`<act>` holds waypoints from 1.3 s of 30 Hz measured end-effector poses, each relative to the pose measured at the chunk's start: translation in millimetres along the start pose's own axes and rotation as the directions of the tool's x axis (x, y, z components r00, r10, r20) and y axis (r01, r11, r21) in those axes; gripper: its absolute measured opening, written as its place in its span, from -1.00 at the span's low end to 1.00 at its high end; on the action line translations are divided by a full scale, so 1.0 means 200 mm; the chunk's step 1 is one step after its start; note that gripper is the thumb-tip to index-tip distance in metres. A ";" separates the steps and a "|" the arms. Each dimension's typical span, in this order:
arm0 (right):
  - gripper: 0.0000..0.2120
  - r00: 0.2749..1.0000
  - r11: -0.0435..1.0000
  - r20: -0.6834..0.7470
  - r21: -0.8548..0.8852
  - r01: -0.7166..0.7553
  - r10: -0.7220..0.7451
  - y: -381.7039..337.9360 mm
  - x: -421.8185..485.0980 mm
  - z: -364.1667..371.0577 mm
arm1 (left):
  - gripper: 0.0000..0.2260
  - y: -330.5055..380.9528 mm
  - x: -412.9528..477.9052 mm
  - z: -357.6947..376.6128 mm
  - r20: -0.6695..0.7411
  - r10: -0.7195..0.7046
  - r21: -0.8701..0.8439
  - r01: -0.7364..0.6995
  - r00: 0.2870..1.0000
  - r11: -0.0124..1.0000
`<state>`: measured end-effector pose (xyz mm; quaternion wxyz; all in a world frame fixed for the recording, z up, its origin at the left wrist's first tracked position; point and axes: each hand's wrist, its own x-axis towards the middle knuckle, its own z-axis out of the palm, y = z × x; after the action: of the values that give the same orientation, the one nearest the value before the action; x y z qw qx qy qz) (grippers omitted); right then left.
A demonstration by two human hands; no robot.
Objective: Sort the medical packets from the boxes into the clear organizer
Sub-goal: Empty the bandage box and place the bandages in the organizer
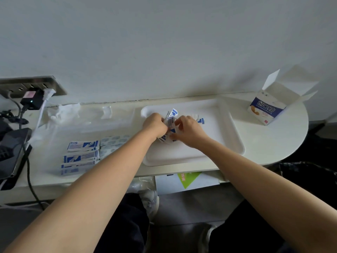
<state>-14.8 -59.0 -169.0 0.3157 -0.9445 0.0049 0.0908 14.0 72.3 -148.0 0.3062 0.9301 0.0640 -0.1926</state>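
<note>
Gathering packets (172, 114) over the tray (237, 143), left hand (155, 125) and right hand (188, 133) pinch them in curled fingers (179, 123); square the bundle before moving to the organizer (113, 125).

**Sorting stage.** A bundle (170, 123) of small white packets with blue print is gripped between the left hand (155, 125) and the right hand (187, 131). It is fanned unevenly over the far left part of the tray (228, 143). A loose packet (201, 121) of the same kind is seen on the tray, just right of the right hand. The organizer (87, 125), clear and shallow, is laid flat left of the tray. In its near part, blue packets (82, 156) are stacked in three rows, with pale packets (114, 140) beside them on the right. The box (267, 110), white and blue, is stood upright with its flaps open, right of the tray.
</note>
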 end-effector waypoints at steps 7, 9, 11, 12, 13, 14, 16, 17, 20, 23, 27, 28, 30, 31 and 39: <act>-0.77 0.999 0.842 -0.001 0.537 -0.037 0.045 0.01 -0.02 -0.11 | -0.95 -0.01 -0.06 -0.04 0.177 0.026 -0.710 0.109 0.984 0.696; -0.85 0.996 0.742 0.029 0.665 -0.085 0.088 0.03 -0.01 -0.13 | -0.92 0.01 -0.09 -0.03 0.213 0.047 -0.758 0.135 0.976 0.638; -0.86 0.992 0.690 0.062 0.714 -0.121 0.110 0.05 -0.01 -0.14 | -0.84 0.02 -0.12 -0.01 0.238 0.073 -0.771 0.143 0.968 0.621; -0.86 0.991 0.678 0.076 0.723 -0.133 0.113 0.06 -0.01 -0.15 | -0.81 0.03 -0.13 0.00 0.245 0.078 -0.775 0.147 0.966 0.615; -0.86 0.989 0.666 0.089 0.732 -0.143 0.115 0.06 -0.02 -0.15 | -0.79 0.03 -0.13 0.01 0.242 0.075 -0.776 0.147 0.967 0.614; -0.86 0.988 0.653 0.104 0.742 -0.156 0.118 0.07 -0.02 -0.16 | -0.79 0.03 -0.13 0.02 0.225 0.064 -0.773 0.138 0.972 0.620; -0.87 0.984 0.639 0.126 0.748 -0.178 0.127 0.09 -0.03 -0.17 | -0.79 0.02 -0.13 0.05 0.170 0.036 -0.760 0.107 0.985 0.641; -0.87 0.982 0.633 0.133 0.751 -0.189 0.135 0.09 -0.03 -0.17 | -0.79 0.02 -0.13 0.06 0.141 0.020 -0.757 0.095 0.990 0.646; -0.82 0.977 0.603 0.144 0.769 -0.210 0.156 0.11 -0.04 -0.17 | -0.76 0.03 -0.12 0.11 0.084 -0.010 -0.763 0.071 0.996 0.642; -0.90 0.982 0.636 0.134 0.748 -0.189 0.135 0.10 -0.05 -0.15 | -0.89 0.04 -0.13 0.13 0.087 0.007 -0.782 0.064 0.996 0.620; -0.87 0.987 0.637 0.091 0.755 -0.155 0.133 0.11 -0.06 -0.15 | -0.89 0.04 -0.14 0.13 0.112 0.034 -0.809 0.071 0.993 0.583; -0.86 0.986 0.642 0.078 0.751 -0.155 0.146 0.11 -0.06 -0.15 | -0.88 0.05 -0.14 0.13 0.128 0.045 -0.822 0.080 0.991 0.564; -0.85 0.984 0.651 0.054 0.743 -0.155 0.173 0.13 -0.06 -0.17 | -0.83 0.05 -0.14 0.13 0.134 0.057 -0.835 0.081 0.989 0.544; -0.84 0.984 0.655 0.046 0.740 -0.150 0.174 0.13 -0.06 -0.17 | -0.81 0.05 -0.14 0.13 0.111 0.051 -0.834 0.065 0.993 0.547; -0.88 0.993 0.812 0.062 0.572 -0.116 0.098 0.15 -0.08 -0.18 | -0.85 0.06 -0.12 0.16 0.002 -0.086 -0.863 0.045 0.996 0.502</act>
<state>-25.4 -105.2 -155.1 0.5803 -0.8020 0.0805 0.1167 -15.0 42.7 -155.8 0.7193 0.6552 0.1926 -0.1273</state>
